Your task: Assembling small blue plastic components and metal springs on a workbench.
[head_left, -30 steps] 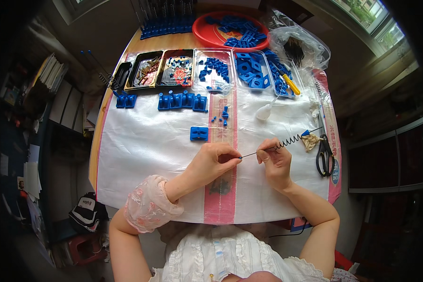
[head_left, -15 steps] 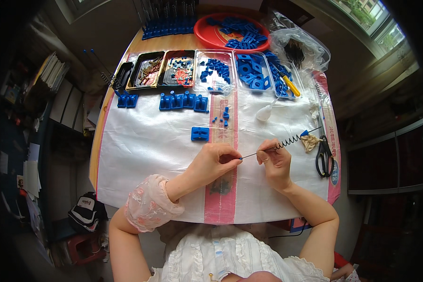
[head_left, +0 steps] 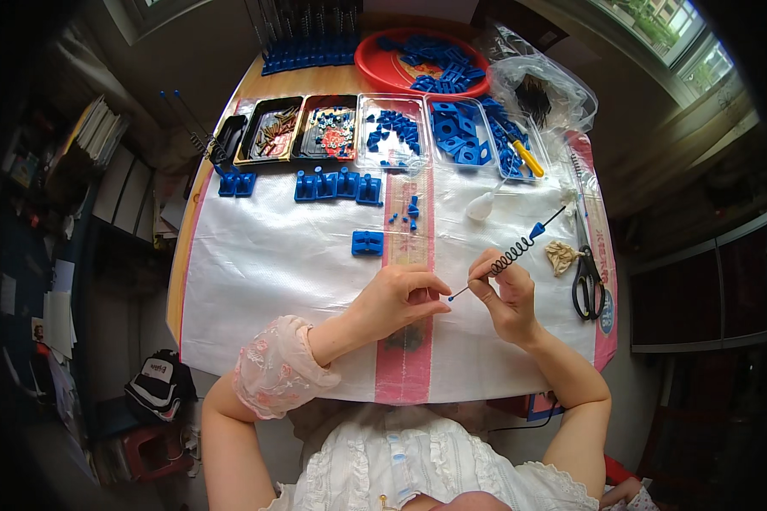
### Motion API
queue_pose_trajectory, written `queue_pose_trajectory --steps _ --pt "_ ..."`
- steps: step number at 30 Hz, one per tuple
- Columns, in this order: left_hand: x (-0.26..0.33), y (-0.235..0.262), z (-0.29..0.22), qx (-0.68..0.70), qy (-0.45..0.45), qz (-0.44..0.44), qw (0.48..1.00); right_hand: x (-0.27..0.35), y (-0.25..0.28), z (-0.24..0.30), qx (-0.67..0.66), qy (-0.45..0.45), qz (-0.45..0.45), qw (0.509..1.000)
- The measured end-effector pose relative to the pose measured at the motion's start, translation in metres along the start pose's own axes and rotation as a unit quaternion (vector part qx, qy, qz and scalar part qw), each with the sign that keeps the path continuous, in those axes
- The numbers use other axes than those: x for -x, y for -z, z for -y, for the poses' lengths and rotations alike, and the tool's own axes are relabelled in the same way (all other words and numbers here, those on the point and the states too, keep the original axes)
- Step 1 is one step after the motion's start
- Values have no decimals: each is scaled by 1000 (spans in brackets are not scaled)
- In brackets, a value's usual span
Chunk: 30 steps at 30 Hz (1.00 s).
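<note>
My right hand pinches a dark coiled wire spring, held at a slant. A blue cone sits at the spring's upper right end, with straight wire sticking out past it. On the lower left end of the wire is a small blue tip. My left hand is beside that tip, thumb and forefinger parted, with no grip on it that I can see. Left of centre on the sheet lies a blue block, and a few small blue pieces lie beyond it.
Along the back stand trays of screws, small metal parts and blue pieces. Blue blocks line up before them. A red basin, yellow-handled screwdriver, white squeeze bottle and black scissors are around.
My left fingers have come off the blue tip. The spring has tilted more steeply, its cone end rising away from the crumpled beige scrap. The view has shifted slightly.
</note>
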<state>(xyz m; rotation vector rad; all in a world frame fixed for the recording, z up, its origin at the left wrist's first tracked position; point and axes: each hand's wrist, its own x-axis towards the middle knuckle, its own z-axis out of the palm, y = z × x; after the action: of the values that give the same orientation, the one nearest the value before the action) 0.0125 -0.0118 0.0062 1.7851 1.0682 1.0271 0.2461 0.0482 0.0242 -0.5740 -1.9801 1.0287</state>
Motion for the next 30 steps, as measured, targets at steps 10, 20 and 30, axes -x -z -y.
queue_pose_trajectory --steps 10,20,30 --pt "-4 9 -2 181 19 -133 974 -23 25 32 499 74 98 858" --pt "-3 8 4 158 32 -195 967 -22 32 23 573 70 93 811" --pt "-4 15 5 -250 -79 -138 955 -18 29 7 574 44 80 814"
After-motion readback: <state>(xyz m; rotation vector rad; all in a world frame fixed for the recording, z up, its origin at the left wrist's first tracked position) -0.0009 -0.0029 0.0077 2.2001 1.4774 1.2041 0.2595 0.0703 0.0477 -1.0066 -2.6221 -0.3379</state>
